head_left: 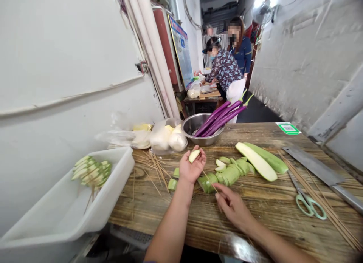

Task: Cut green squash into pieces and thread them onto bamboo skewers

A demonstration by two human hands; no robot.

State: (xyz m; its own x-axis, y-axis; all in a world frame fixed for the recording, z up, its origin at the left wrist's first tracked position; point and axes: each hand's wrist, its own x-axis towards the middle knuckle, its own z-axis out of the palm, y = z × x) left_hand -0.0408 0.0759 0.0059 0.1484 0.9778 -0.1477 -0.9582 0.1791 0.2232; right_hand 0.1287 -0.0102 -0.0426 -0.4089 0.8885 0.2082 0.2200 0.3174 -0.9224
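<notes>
My left hand (189, 171) is palm up, with its fingers curled round a pale zucchini slice (194, 156). A thin bamboo skewer (214, 189) is pinched in my right hand (234, 206), its far end pointing toward the left hand. Whether the tip touches the slice I cannot tell. Just beyond the right hand lies a row of cut green zucchini slices (231, 174). A few more green pieces (172, 184) sit left of my left wrist. Loose skewers (158, 166) are scattered on the wooden table (153, 214).
At left, a white tub (120, 176) holds skewered slices (92, 172). A steel bowl (188, 129) with purple eggplants (218, 119) and plastic bags (163, 136) stand behind. Zucchini halves (256, 161), scissors (307, 202) and a cleaver (314, 166) lie right. Two people work farther back.
</notes>
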